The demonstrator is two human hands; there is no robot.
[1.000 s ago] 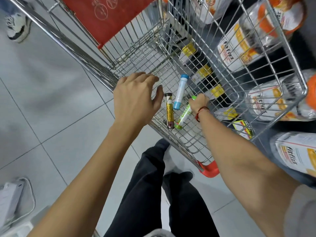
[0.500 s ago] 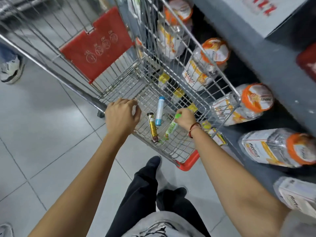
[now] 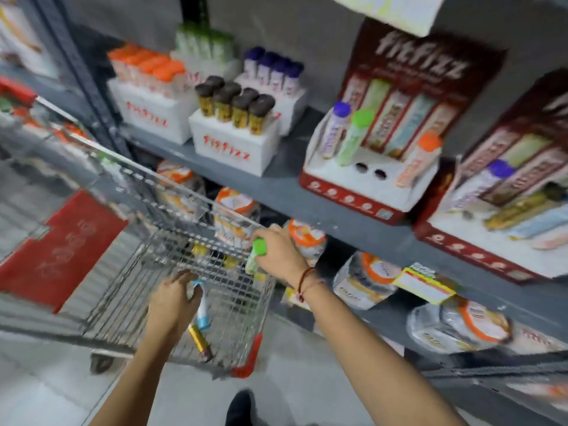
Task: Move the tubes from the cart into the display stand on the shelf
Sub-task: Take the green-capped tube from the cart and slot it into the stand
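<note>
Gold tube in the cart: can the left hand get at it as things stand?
Probably yes. The gold tube lies uncovered on the cart floor just below the left hand, whose fingers are on the blue tube beside it.

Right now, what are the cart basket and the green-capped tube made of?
Cart basket: bare metal wire, shiny silver grid, with red, probably plastic, corner bumpers. Green-capped tube, held in the right hand: likely plastic, matte green cap and pale printed body; blur leaves it uncertain.
</note>
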